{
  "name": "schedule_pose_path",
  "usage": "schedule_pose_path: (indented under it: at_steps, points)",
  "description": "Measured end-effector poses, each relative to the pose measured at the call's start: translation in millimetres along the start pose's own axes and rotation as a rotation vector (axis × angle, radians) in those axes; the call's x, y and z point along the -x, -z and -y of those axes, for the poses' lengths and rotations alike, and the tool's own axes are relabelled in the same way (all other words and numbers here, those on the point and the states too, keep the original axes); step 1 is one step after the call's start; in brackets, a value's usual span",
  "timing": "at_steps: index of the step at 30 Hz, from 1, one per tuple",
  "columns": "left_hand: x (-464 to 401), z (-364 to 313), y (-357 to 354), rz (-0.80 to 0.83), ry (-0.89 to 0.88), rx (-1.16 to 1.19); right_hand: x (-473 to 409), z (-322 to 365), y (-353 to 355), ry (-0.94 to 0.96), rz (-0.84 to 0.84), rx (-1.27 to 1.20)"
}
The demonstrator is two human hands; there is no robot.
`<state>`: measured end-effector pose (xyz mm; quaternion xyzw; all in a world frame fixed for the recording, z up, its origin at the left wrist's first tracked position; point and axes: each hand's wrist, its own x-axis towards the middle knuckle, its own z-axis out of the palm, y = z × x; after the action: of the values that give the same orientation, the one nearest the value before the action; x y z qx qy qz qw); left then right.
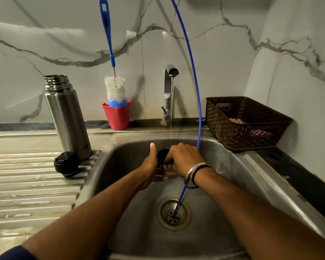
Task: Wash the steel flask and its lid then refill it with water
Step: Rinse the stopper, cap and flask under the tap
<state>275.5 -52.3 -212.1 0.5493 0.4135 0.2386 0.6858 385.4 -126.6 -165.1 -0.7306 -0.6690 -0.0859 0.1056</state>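
A: Item one, far left?
B: Ribbed steel drainboard (32, 186). On it stands the steel flask (67, 117), upright, mouth uncovered, threaded neck showing. Just in front of its base lies a black stopper (67, 163), touching or nearly touching the flask

A: Next along the back ledge?
B: Red cup (117, 115) against the marble wall, holding a bottle brush (114, 89) with white bristles and a long blue handle leaning up the wall

A: Centre?
B: Steel sink (233, 166). Chrome tap (169, 91) behind it, a thin stream of water (171, 119) falling onto the hands. Left hand (150, 166), thumb raised, fingers curled under a black lid (162, 155) held over the basin. Right hand (184, 158) wrapped over the same lid from the right, fingers curled down on it. Both grip it; how much of it is hidden by the fingers, cannot tell. Bracelets (195, 170) on the right wrist

A: Anything else in the basin?
B: Drain (174, 212) near the middle; a thin blue hose (193, 72) arcs down from above, passes behind the right wrist and ends at the drain

A: Far right?
B: Brown woven basket (233, 136) on the counter beside the sink, a red checked cloth (259, 132) inside
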Motion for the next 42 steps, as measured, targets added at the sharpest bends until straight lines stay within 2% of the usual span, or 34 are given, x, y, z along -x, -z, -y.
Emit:
schedule_pose_path:
  at_steps: [8,17,25,27,29,31,33,35,37,40,42]
  points:
    - [-8.1,0.6,1.8,-0.004,0.054,-0.001,2.2,-10.6,-1.5,-0.035,0.055,0.034]
    - [-4.5,-2.0,1.2,0.023,0.061,-0.032,-0.6,-11.4,4.7,0.003,-0.076,0.005]
    - [2.3,-7.2,-1.1,0.012,-0.036,-0.055,-1.2,-8.7,9.1,0.035,-0.156,0.019]
    - [-0.4,-9.1,0.2,-0.052,-0.149,-0.071,-5.2,-12.5,5.7,-0.076,-0.177,-0.206]
    - [-7.7,-9.2,4.8,-0.077,-0.352,-0.132,-11.5,-17.3,2.9,-0.236,-0.240,-0.627]
    - [-10.2,-8.0,6.3,-0.048,-0.541,-0.229,-15.6,-17.2,5.8,-0.383,-0.257,-0.947]
    - [-8.1,-7.4,1.3,0.001,-0.596,-0.238,-16.3,-10.8,10.8,-0.487,-0.153,-1.211]
    - [-2.2,-8.5,-6.7,0.039,-0.515,-0.147,-16.7,-2.9,12.5,-0.536,-0.022,-1.391]
    - [1.5,-13.2,-11.0,0.024,-0.384,-0.065,-16.4,-0.6,9.6,-0.429,0.055,-1.307]
    - [0.1,-19.9,-7.3,-0.087,-0.200,0.088,-14.5,-1.1,8.2,-0.099,0.096,-0.895]
    - [0.6,-25.2,2.0,-0.070,-0.068,0.188,-13.5,-1.5,9.9,0.052,0.083,-0.633]
